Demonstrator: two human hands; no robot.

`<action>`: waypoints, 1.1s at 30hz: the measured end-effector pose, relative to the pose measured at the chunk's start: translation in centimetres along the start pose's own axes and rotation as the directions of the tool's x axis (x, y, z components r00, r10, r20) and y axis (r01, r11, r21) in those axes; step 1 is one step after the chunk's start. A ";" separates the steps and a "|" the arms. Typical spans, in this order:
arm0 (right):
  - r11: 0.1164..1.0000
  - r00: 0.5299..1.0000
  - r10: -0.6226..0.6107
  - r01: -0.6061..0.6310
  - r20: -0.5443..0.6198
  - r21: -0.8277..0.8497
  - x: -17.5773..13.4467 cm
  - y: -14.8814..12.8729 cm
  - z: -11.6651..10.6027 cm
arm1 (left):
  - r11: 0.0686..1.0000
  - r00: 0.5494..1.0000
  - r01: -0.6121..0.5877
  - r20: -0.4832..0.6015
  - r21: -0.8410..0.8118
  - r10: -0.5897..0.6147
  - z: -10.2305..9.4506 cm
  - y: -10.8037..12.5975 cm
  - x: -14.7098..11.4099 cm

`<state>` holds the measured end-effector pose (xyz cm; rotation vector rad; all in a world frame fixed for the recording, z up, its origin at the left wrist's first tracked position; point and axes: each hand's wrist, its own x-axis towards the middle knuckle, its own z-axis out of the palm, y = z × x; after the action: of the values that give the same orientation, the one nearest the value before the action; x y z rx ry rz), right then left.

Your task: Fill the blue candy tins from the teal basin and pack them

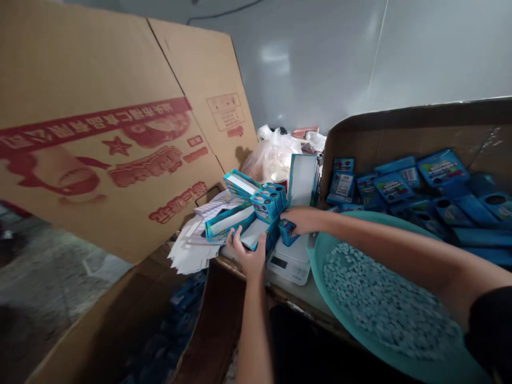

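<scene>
My left hand grips the near end of a long blue display box, thumb on one side and fingers on the other. Small blue boxes stand packed in its far part, while the near part shows a white bottom. In my right hand, fingers wrap round another small blue box, held beside the display box and above a white kitchen scale. More open display boxes lie to the left, and an upright stack of them stands behind my right hand.
A teal basin of small pale pieces stands below my right forearm. Behind it, a carton holds many blue packs. Papers lie at the table's left. A large cardboard flap rises on the left, above a lower carton with blue boxes.
</scene>
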<state>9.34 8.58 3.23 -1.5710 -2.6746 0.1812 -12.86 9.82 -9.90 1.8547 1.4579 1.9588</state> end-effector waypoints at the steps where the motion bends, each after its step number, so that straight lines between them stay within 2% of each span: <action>1: 1.000 1.000 -0.012 0.012 -0.003 -0.011 0.1 -0.4 -0.2 | 1.000 1.000 -0.005 -0.030 0.002 0.005 0.3 -0.2 0.0; 5: 0.999 0.995 -0.042 0.041 -0.087 -0.009 -1.8 -1.8 -2.8 | 0.999 0.997 -0.036 -0.067 0.014 0.037 0.7 -0.7 -0.7; 7: 0.997 0.981 -0.019 0.032 -0.192 0.064 -2.7 -2.5 -4.8 | 0.999 0.996 -0.042 -0.082 0.020 0.043 0.8 -0.9 -1.1; 11: 0.966 0.903 0.084 0.030 -0.421 0.257 -1.5 -4.4 -7.5 | 0.999 0.992 -0.045 -0.114 0.026 0.048 1.2 -1.1 -1.3; 14: 0.991 0.900 0.044 0.017 -0.434 0.136 1.6 -5.9 -6.7 | 0.998 0.990 -0.055 -0.130 0.029 0.059 1.3 -1.1 -1.4; 17: 0.996 0.911 0.046 -0.071 -0.409 -0.045 4.6 -7.0 -4.1 | 0.998 0.991 -0.050 -0.121 0.047 0.055 1.1 -1.1 -1.5; 20: 0.973 0.892 0.005 -0.109 -0.452 -0.204 6.3 -7.5 -1.5 | 0.997 0.993 -0.044 -0.106 0.068 0.051 0.9 -1.2 -1.5; 22: 0.963 0.870 -0.047 -0.092 -0.491 -0.255 6.7 -7.5 -0.3 | 0.996 0.993 -0.054 -0.106 0.068 0.061 0.8 -1.2 -1.5; 26: 0.975 0.863 -0.053 -0.063 -0.502 -0.213 7.4 -7.3 0.7 | 0.996 0.990 -0.060 -0.123 0.063 0.068 1.0 -1.5 -1.3; 30: 0.987 0.865 -0.021 -0.063 -0.501 -0.149 7.7 -7.2 0.3 | 0.998 0.992 -0.050 -0.115 0.044 0.055 1.1 -2.0 -0.9; 33: 1.000 0.809 0.003 0.010 -0.588 0.019 6.8 -6.2 -0.8 | 0.996 0.992 -0.081 -0.097 0.037 0.084 1.0 -2.6 -0.4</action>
<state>0.72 11.63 4.51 -1.3270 -2.1724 -0.2444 -13.25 11.52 -12.09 1.8858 1.4705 2.1052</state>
